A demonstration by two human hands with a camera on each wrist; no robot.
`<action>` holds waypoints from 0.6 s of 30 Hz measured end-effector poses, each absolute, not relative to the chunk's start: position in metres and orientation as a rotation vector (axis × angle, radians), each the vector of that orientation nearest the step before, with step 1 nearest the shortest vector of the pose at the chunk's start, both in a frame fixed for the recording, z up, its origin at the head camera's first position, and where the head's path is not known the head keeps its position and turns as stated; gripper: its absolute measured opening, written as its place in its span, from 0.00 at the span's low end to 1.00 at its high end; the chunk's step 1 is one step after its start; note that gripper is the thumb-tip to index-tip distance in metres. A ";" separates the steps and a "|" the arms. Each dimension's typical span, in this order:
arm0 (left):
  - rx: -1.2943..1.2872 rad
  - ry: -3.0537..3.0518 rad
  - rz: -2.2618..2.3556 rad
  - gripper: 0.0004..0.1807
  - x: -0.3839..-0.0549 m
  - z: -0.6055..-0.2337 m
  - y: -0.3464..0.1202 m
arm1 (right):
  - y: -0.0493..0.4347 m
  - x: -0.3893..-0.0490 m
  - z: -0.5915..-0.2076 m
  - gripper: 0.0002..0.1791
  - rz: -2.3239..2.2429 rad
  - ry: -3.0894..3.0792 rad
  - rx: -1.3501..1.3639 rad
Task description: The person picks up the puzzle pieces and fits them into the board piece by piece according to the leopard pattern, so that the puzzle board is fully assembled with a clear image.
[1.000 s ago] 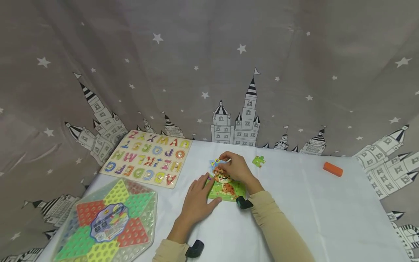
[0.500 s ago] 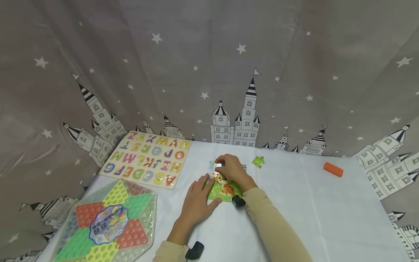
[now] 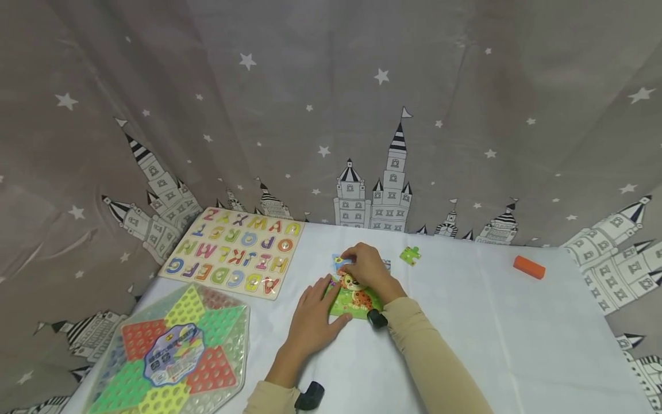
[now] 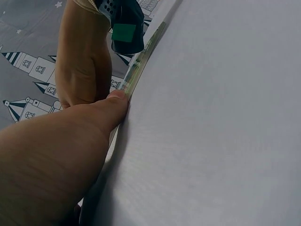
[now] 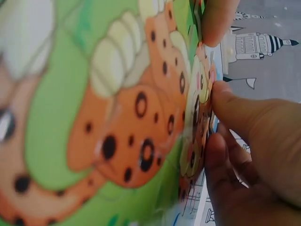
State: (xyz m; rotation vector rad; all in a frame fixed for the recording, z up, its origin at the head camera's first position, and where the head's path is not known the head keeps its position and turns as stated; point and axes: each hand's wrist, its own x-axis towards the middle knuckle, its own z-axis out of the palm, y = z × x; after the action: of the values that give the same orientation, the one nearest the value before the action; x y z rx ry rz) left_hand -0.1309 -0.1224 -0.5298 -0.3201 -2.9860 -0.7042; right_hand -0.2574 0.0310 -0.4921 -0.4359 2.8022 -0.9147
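A leopard jigsaw puzzle [image 3: 362, 300] lies on the white table, with a green lower part and a spotted cub in its middle. Over its upper part, my right hand [image 3: 368, 265] pinches a blue-and-orange puzzle piece [image 3: 339, 263] between thumb and curled fingers. The right wrist view shows these fingertips [image 5: 217, 148] close against the puzzle's face; much of the piece is hidden behind them. My left hand [image 3: 312, 318] rests along the puzzle's left side with fingers fairly straight, its thumb [image 4: 117, 95] touching the lower edge.
A loose green puzzle piece [image 3: 411, 255] lies beyond the right hand. An orange block [image 3: 529, 267] sits at far right. To the left are an alphabet board [image 3: 233, 253] and a wrapped star-patterned game board [image 3: 173, 353]. A grey castle-print curtain [image 3: 331, 115] hangs behind the table.
My right hand has moved slightly left and down, and the blue-and-orange piece has lowered onto the puzzle's upper part. The left hand has stayed in place.
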 end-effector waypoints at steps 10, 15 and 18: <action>-0.320 -2.969 -0.675 0.41 -0.133 -0.527 -0.123 | 0.027 -0.253 -0.490 0.07 -0.929 2.844 -0.393; -0.318 -2.969 -0.681 0.41 -0.133 -0.528 -0.124 | 0.028 -0.248 -0.492 0.09 -0.967 2.828 -0.374; -0.313 -2.968 -0.680 0.41 -0.132 -0.528 -0.124 | 0.032 -0.245 -0.490 0.12 -0.987 2.797 -0.419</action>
State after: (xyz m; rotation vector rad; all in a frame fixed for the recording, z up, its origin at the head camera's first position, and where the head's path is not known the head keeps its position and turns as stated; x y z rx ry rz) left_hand -0.1318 -0.1243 -0.5285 -0.3134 -2.9681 -0.6803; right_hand -0.2453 0.0324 -0.4901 -0.4194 2.7969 -0.9873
